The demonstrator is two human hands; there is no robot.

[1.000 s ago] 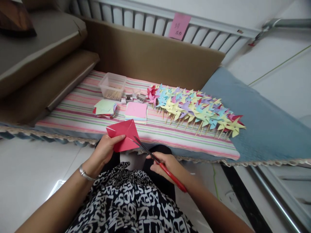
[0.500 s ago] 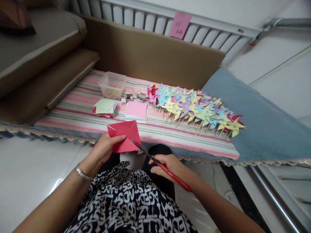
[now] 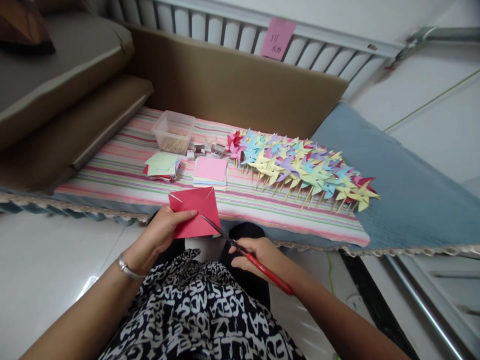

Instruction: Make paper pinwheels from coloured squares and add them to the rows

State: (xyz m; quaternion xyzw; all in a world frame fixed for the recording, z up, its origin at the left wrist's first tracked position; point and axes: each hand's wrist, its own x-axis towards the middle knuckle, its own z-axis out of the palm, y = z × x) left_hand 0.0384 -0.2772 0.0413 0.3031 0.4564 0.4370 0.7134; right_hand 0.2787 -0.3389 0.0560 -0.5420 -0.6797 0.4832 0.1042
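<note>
The red paper (image 3: 198, 202) is held across the front edge of the striped surface (image 3: 243, 210), slightly left of that edge's middle; whether the surface is touched cannot be told. It is gripped by the left hand (image 3: 165, 230), the thumb laid on top and the fingers hidden underneath. The sheet is roughly square, without a clear long axis, and its two far corners are marked by inward slits.

The scissors (image 3: 264, 270) are grasped by the right hand (image 3: 260, 257), by which the red handles are partly covered. Their long axis is slanted, the dark blades pointed away and leftward toward the paper's middle, the handles turned back along the right wrist. The blades are laid over the near right corner, and how far they are parted is hard to make out.

Toward the surface's right end, pinwheels (image 3: 296, 162) are crowded together, many sticks hidden by the vanes. The writing on the pink note (image 3: 278, 39) cannot be read clearly, and both forearms are cut off at the bottom
</note>
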